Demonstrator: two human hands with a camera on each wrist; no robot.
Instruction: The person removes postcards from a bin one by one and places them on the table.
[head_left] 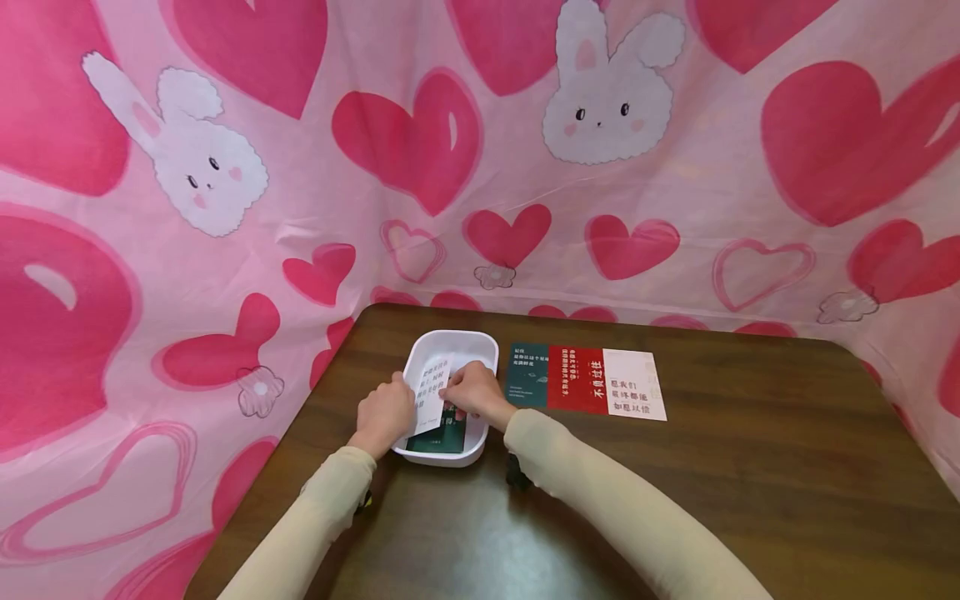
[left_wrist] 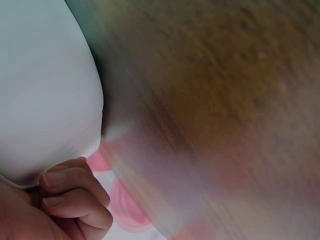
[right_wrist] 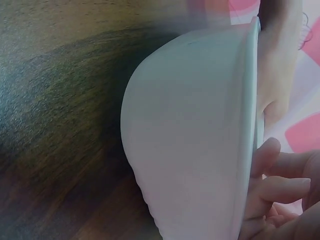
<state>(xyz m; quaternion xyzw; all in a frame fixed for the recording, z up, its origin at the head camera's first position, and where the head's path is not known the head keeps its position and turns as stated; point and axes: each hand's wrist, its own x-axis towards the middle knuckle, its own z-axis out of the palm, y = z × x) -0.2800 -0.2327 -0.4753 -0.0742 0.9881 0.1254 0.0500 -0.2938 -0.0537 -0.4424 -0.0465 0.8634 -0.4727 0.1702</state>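
A white plastic basin [head_left: 444,460] stands on the table, with a dark green card [head_left: 437,440] lying inside. Tilted above that is a white card [head_left: 429,402] printed with dark writing. My left hand [head_left: 386,410] grips the basin's left rim, its fingers curled against the outer wall in the left wrist view. Over the right side of the basin, my right hand [head_left: 474,392] pinches the white card at its right edge. From the right wrist view, the right fingers [right_wrist: 285,189] reach over the rim, and the card is hidden there.
To the right of the basin, a green card [head_left: 528,375], red cards [head_left: 577,380] and a white-pink card [head_left: 633,385] lie in a row on the brown wooden table [head_left: 712,483]. A pink curtain [head_left: 525,183] with hearts and rabbits hangs behind and at the sides.
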